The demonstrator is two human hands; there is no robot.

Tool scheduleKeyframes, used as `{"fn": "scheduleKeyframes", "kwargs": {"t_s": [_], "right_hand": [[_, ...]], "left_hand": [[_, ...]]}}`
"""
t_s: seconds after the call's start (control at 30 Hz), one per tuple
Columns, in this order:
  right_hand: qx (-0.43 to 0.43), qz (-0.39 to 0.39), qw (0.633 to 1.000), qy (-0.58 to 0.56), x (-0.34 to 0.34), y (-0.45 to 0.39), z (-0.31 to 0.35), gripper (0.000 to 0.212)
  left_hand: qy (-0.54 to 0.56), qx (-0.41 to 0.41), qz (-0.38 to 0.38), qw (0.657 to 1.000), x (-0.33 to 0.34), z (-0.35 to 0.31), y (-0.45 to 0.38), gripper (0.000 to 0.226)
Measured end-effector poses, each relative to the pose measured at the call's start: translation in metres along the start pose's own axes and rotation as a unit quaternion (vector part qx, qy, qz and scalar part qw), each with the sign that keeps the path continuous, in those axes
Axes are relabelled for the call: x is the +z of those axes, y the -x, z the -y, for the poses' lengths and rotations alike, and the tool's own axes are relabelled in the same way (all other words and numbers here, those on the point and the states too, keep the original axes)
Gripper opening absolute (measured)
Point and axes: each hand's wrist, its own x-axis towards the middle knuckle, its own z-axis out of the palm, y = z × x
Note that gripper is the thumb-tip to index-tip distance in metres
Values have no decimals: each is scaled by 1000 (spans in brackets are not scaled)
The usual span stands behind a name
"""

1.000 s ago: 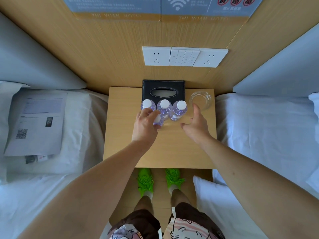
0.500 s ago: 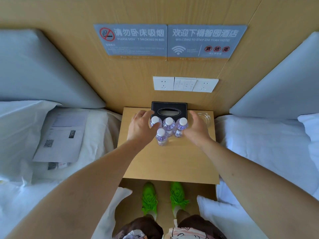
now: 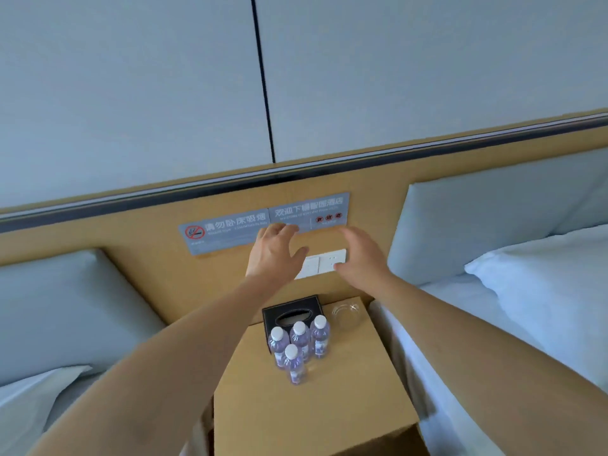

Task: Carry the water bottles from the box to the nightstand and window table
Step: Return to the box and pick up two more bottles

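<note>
Four clear water bottles (image 3: 297, 348) with white caps stand clustered before the tissue box (image 3: 291, 315) on the nightstand (image 3: 316, 419). Left hand (image 3: 273, 255) and right hand (image 3: 360, 255) hover above it, released, fingers spread.

Four water bottles (image 3: 297, 348) stand clustered upright on the wooden nightstand (image 3: 316, 413), three in a row just before a black tissue box (image 3: 291, 312) and one in front. A glass ashtray (image 3: 346, 313) sits beside the box. Both hands are raised empty, fingers spread: the left hand (image 3: 272, 255) and the right hand (image 3: 362, 255), before the wall switches (image 3: 324, 265) and signs (image 3: 263, 222).
</note>
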Motion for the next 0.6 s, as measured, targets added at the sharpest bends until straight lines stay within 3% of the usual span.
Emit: {"fn": "scheduleKeyframes", "kwargs": {"t_s": [0.27,0.6], "right_hand": [[117,-106,975,156,-94,100,-29,85],[362,-245,879,191,-180,346,-81,94]], "left_hand": [[19,207,72,976,8,-110,-3,55],[63,452,173,873,45,-313,135,64]]}}
